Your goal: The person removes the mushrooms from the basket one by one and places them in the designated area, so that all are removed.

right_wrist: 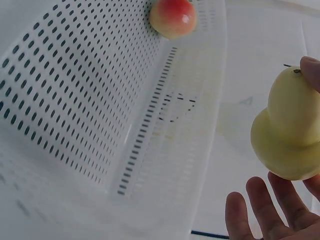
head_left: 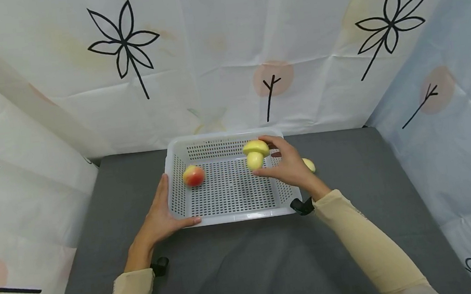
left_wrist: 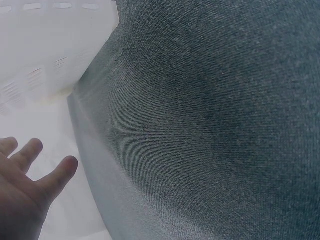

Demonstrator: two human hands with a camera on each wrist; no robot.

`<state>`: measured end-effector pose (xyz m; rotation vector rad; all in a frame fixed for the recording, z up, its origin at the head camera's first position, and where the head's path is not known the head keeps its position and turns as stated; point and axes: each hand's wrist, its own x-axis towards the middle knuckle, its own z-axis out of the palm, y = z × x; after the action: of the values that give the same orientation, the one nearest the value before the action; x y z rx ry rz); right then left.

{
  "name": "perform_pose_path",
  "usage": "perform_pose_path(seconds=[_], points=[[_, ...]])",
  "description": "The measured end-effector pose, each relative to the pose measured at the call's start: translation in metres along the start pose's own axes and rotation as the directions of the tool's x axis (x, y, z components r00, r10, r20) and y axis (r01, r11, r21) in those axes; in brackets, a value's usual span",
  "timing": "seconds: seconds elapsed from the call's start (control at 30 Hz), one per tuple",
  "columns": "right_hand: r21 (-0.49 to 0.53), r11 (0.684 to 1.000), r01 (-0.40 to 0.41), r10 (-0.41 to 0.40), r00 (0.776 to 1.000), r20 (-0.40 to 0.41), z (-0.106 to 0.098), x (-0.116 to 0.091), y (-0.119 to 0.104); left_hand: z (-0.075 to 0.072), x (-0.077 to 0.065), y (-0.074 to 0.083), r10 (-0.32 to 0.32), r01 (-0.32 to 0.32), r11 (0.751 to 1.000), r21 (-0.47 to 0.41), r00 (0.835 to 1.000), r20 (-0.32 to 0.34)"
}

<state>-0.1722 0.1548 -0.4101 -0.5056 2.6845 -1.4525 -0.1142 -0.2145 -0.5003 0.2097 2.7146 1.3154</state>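
A white perforated plastic basket (head_left: 235,218) stands on the dark grey table. My left hand (head_left: 161,217) is at its front left corner, the thumb along the front rim and straight fingers beside the left wall. In the left wrist view, spread fingers (left_wrist: 61,172) show below the basket's wall. Over the right part of the basket, my right hand (head_left: 286,161) pinches a yellow mushroom-shaped object (head_left: 255,153) between thumb and fingers. The right wrist view shows its rounded bulges and a small dark mark on one end. A red and yellow peach-like fruit (head_left: 193,176) lies inside, towards the left.
A pale yellow object (head_left: 309,165) lies right of the basket, partly hidden behind the right hand. White cloth walls (head_left: 215,47) with black leaf drawings enclose the grey table (head_left: 240,267) at the back and sides.
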Motion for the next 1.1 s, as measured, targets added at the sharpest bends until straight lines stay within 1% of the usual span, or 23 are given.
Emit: perform_pose_path(seconds=[0.2,0.4,0.6,0.83,1.1], points=[[-0.003,1.000,0.002,-0.002,0.999,-0.044,-0.013,-0.013,0.008,0.000,0.000,0.000,-0.011,0.011,1.000,0.006,1.000,0.002],[0.014,1.000,0.009,-0.008,0.997,-0.078,-0.029,-0.027,0.020,0.000,0.000,-0.001,0.006,-0.006,1.000,-0.002,1.000,-0.002],[0.047,0.999,-0.016,0.021,0.992,-0.122,-0.048,-0.040,0.034,0.000,0.000,-0.001,0.010,-0.010,1.000,-0.008,1.000,-0.004],[0.000,0.998,-0.058,0.057,0.982,-0.179,-0.068,-0.054,0.050,0.000,0.000,0.000,0.000,0.000,1.000,-0.009,1.000,-0.001],[-0.012,0.994,-0.110,0.104,0.967,-0.233,-0.084,-0.070,0.070,-0.001,0.000,0.002,-0.018,0.018,1.000,-0.004,1.000,0.006]])
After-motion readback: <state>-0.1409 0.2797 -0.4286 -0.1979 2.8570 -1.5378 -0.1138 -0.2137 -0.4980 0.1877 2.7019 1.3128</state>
